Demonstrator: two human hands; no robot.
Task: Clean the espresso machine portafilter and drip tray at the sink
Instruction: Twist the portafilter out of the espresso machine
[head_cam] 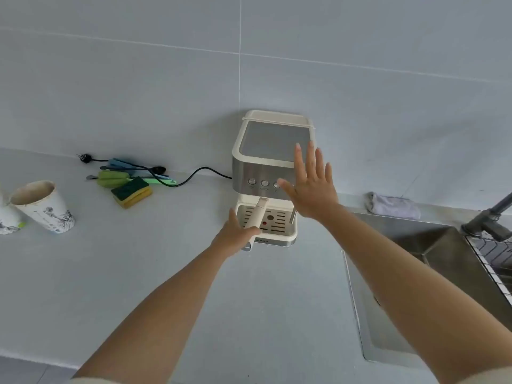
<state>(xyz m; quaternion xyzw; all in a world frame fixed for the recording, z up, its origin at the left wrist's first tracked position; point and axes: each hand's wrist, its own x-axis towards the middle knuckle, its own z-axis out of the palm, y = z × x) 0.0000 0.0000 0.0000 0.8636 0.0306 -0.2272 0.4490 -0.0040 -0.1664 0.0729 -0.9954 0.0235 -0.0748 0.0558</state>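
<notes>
A cream and steel espresso machine (263,151) stands against the wall on the grey counter. Its portafilter (257,213) is locked in, the cream handle pointing toward me over the slotted drip tray (279,220). My left hand (235,236) grips the end of that handle. My right hand (311,187) is spread flat with straight fingers against the machine's front right corner, over the button row. The portafilter basket is hidden under the machine's head.
A steel sink (415,259) with a dark tap (487,214) and a wire rack (496,261) lies to the right. A grey cloth (393,205) sits behind it. Left are a sponge (132,191), brushes (122,176), the power cord (194,176) and a paper cup (41,206).
</notes>
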